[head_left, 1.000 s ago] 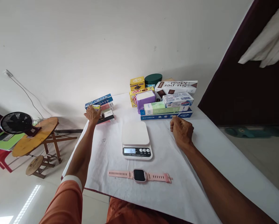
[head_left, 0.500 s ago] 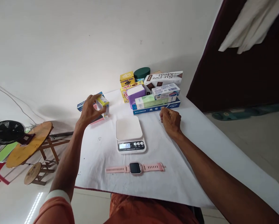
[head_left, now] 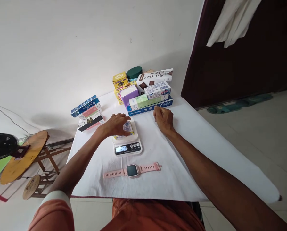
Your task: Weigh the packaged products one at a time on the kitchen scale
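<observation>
Watch: a pink plastic-strapped smartwatch [head_left: 132, 170] lies flat on the white cloth-covered table [head_left: 182, 160], on the person's side of the grip and well apart from it.
Scale: a white digital kitchen scale [head_left: 128, 148] sits right under the grip, its lit readout facing the person. The digits look like 363, though they are too small to be sure.
Left hand: the left hand [head_left: 116, 124] is curled down over a small yellow-and-white cardboard box [head_left: 127, 128], fingers closed on it from above.
Box: it lies on the scale's platform, mostly covered by the fingers; only its right end shows.
Right hand: the right hand [head_left: 163, 118] rests on the cloth as a loose fist to the right of the grip, holding nothing.
Left stack: a few flat blue, red and black cartons [head_left: 87, 112] lie beyond the grip to its left.
Far heap: a cluster of yellow, purple, green and white cartons [head_left: 145, 91] with a round dark green tin [head_left: 134, 72] stands beyond the grip, by the wall.
Progress: the box appears set on the platform, but the hand is not yet off it, so any reading seems unsettled. Releasing it is left.
</observation>
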A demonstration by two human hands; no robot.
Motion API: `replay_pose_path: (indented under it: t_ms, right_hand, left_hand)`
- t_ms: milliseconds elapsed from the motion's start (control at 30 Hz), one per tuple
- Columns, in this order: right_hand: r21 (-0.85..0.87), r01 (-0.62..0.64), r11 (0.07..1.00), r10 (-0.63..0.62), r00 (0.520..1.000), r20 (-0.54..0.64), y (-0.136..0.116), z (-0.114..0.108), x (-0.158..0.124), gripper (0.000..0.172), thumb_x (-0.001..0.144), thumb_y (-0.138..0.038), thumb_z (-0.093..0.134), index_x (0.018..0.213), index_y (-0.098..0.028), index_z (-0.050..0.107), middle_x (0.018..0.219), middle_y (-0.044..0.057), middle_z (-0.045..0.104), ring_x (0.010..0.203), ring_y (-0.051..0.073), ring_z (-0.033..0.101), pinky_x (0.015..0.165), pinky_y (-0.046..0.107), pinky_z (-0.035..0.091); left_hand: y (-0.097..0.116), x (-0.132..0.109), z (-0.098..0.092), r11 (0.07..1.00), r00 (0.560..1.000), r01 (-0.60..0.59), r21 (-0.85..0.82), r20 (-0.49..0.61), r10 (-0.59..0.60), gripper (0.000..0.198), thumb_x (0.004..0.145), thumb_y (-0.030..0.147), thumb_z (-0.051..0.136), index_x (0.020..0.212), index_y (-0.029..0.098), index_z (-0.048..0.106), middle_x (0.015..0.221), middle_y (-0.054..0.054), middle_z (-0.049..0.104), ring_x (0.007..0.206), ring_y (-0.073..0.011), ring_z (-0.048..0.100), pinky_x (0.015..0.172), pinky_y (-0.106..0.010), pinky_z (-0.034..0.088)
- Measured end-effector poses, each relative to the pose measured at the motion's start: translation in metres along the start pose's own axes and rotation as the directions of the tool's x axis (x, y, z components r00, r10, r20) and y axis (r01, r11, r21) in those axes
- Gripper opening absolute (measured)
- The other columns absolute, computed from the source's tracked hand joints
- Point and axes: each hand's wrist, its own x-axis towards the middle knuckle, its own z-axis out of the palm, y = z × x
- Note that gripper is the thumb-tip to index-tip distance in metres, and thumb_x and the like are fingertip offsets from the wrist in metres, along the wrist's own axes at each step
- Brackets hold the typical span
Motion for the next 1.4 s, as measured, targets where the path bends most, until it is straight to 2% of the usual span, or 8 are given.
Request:
replay_pose_path:
  t_ms: [300, 433, 533, 633, 733, 933, 1167, 1400]
  right_hand:
    - [-0.009, 0.018, 1.000, -0.018, 1.000, 0.012, -0.001, 0.001, 0.000, 0.044, 0.097, -0.046, 0.042, 0.058, -0.027, 0.047, 0.051, 0.001, 0.052, 0.057, 0.019, 0.054, 0.063, 0.032, 0.041]
    - [-0.015, 0.011, 1.000, -0.011, 1.000, 0.007, -0.001, 0.000, -0.002, 0.043, 0.097, -0.045, 0.042, 0.059, -0.027, 0.048, 0.051, 0.000, 0.052, 0.056, 0.019, 0.053, 0.064, 0.032, 0.040]
    - [-0.018, 0.016, 1.000, -0.016, 1.000, 0.010, -0.001, -0.001, -0.002, 0.043, 0.097, -0.047, 0.041, 0.059, -0.027, 0.049, 0.050, 0.000, 0.051, 0.056, 0.019, 0.053, 0.064, 0.032, 0.040]
    - [-0.007, 0.022, 1.000, -0.022, 1.000, 0.011, -0.001, -0.001, -0.002, 0.044, 0.097, -0.049, 0.041, 0.059, -0.027, 0.049, 0.050, 0.000, 0.051, 0.057, 0.020, 0.054, 0.064, 0.032, 0.040]
    - [-0.008, 0.015, 1.000, -0.015, 1.000, 0.013, -0.001, 0.000, -0.001, 0.044, 0.097, -0.047, 0.041, 0.059, -0.027, 0.048, 0.051, 0.000, 0.053, 0.057, 0.020, 0.054, 0.065, 0.033, 0.040]
    - [0.002, 0.004, 1.000, -0.004, 1.000, 0.003, -0.001, -0.001, 0.000, 0.043, 0.097, -0.046, 0.041, 0.058, -0.028, 0.046, 0.053, 0.001, 0.054, 0.059, 0.020, 0.054, 0.064, 0.033, 0.039]
    - [0.038, -0.013, 0.999, 0.012, 1.000, 0.013, -0.002, 0.000, 0.000, 0.042, 0.097, -0.045, 0.041, 0.058, -0.028, 0.045, 0.052, 0.001, 0.053, 0.060, 0.021, 0.055, 0.063, 0.033, 0.039]
    - [0.035, -0.017, 0.999, 0.016, 1.000, 0.026, -0.003, -0.002, 0.000, 0.043, 0.096, -0.048, 0.041, 0.058, -0.028, 0.046, 0.051, 0.001, 0.051, 0.059, 0.020, 0.053, 0.062, 0.033, 0.038]
  left_hand:
    - [-0.016, -0.030, -0.016, 0.980, 0.977, 0.042, -0.194, -0.198, -0.081, 0.064, 0.089, 0.056, 0.075, 0.141, 0.022, 0.060, 0.123, -0.011, 0.069, 0.111, -0.0273, 0.069, 0.097, -0.042, 0.053]
    - [-0.008, -0.034, -0.006, 0.996, 0.993, 0.078, -0.048, -0.084, -0.082, 0.065, 0.087, 0.058, 0.076, 0.138, 0.021, 0.061, 0.131, -0.014, 0.067, 0.125, -0.0345, 0.061, 0.106, -0.050, 0.046]
    - [-0.004, -0.031, 0.005, 0.994, 0.994, 0.111, 0.023, 0.009, -0.112, 0.056, 0.085, 0.048, 0.078, 0.132, 0.020, 0.064, 0.124, -0.013, 0.068, 0.118, -0.0347, 0.063, 0.100, -0.048, 0.047]
    - [-0.007, -0.028, 0.007, 0.994, 0.994, 0.109, 0.003, 0.021, -0.109, 0.051, 0.083, 0.037, 0.078, 0.129, 0.018, 0.065, 0.120, -0.013, 0.068, 0.109, -0.0321, 0.066, 0.092, -0.043, 0.050]
    - [-0.014, -0.023, -0.005, 0.996, 0.997, 0.072, -0.057, -0.034, -0.074, 0.050, 0.081, 0.036, 0.079, 0.125, 0.017, 0.066, 0.114, -0.012, 0.068, 0.103, -0.0295, 0.067, 0.087, -0.040, 0.053]
    - [-0.019, 0.024, -0.041, 0.996, 0.927, 0.077, -0.052, -0.363, -0.091, 0.046, 0.086, 0.044, 0.077, 0.124, 0.019, 0.066, 0.117, -0.011, 0.066, 0.106, -0.0286, 0.064, 0.091, -0.041, 0.053]
    - [-0.018, 0.097, -0.036, 0.989, 0.936, 0.150, -0.011, -0.322, -0.145, 0.052, 0.085, 0.039, 0.078, 0.130, 0.017, 0.065, 0.130, -0.015, 0.062, 0.124, -0.0347, 0.059, 0.102, -0.047, 0.049]
    - [-0.021, 0.113, -0.023, 0.998, 0.932, 0.043, -0.045, -0.357, -0.056, 0.050, 0.089, 0.032, 0.073, 0.136, 0.016, 0.065, 0.135, -0.016, 0.064, 0.131, -0.0347, 0.058, 0.111, -0.052, 0.046]
